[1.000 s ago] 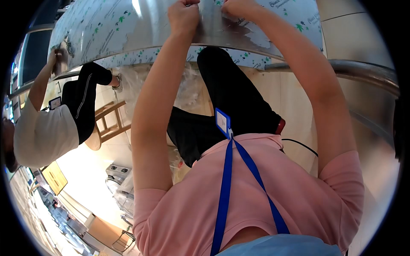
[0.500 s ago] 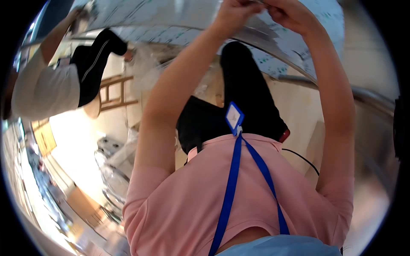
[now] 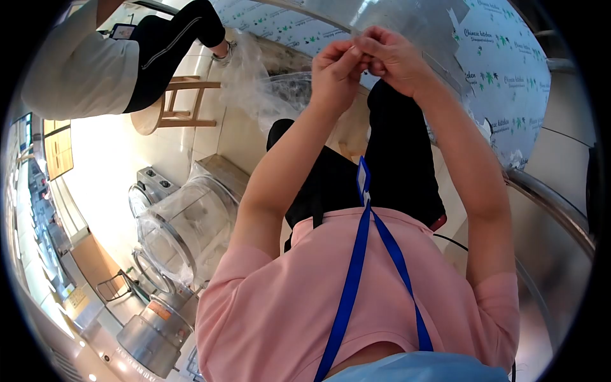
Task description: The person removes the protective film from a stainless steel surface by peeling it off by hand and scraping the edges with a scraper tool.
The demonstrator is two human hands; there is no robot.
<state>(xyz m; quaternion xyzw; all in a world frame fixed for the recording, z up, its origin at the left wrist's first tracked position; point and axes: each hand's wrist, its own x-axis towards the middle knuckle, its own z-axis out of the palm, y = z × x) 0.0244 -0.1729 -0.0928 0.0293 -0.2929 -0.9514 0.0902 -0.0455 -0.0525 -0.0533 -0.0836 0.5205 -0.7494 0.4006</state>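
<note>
My left hand (image 3: 336, 75) and my right hand (image 3: 396, 62) meet at the fingertips above my knees. Both are closed in a pinch, and whatever lies between the fingers is too small or hidden to name. Just beyond them is the edge of a metal panel (image 3: 420, 25). Printed protective film (image 3: 506, 76) with green leaf marks and the words "Chinese kitchen" covers its right side, torn along one edge.
A person in black trousers (image 3: 172, 48) sits on a wooden stool (image 3: 184, 120) at the left. Clear plastic sheeting (image 3: 248, 83) lies on the floor near them. Plastic-wrapped metal equipment (image 3: 184, 223) stands lower left. A metal tube (image 3: 554, 210) runs along the right.
Both my hands have come down and closer to my body, still together at the fingertips. The view has shifted, showing more of the printed film and the equipment at left.
</note>
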